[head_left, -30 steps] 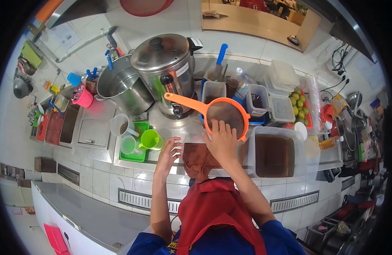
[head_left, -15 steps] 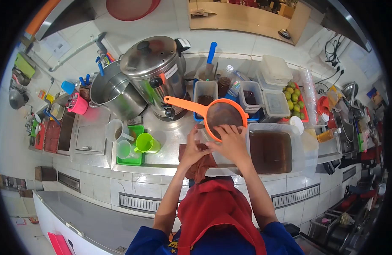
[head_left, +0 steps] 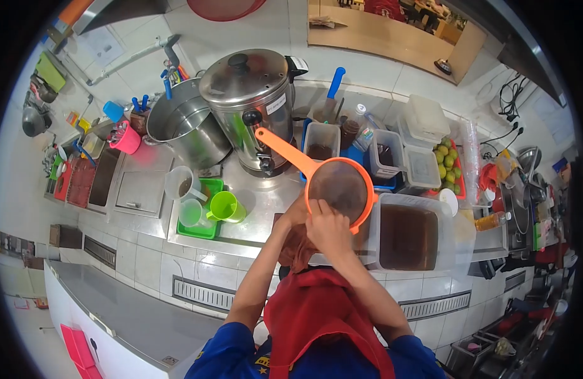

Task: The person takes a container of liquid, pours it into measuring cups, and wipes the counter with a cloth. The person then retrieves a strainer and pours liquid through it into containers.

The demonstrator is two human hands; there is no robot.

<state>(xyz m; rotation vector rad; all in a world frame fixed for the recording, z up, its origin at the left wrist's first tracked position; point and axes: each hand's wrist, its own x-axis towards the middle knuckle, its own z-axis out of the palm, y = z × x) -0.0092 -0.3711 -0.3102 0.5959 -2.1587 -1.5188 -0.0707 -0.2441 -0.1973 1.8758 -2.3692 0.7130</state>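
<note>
An orange strainer with fine mesh is tilted over the counter, its long handle pointing up and left toward the steel urn. My right hand has its fingers bent over the strainer's near rim, gripping it. My left hand reaches in beside the rim on the left; its fingers are hidden behind the strainer and my right hand. Below my wrists, a reddish-brown cloth hangs at the counter's front edge. Just right of the strainer stands a clear tub of brown liquid.
A large steel pot stands left of the urn. Measuring jugs and a lime green cup sit by a green tray. Behind are lidded containers, a bottle and a red basket of green citrus fruit.
My left hand has slipped behind the strainer, hiding its fingers. My right hand has shifted down and left along the rim. The whole view has shifted slightly.
</note>
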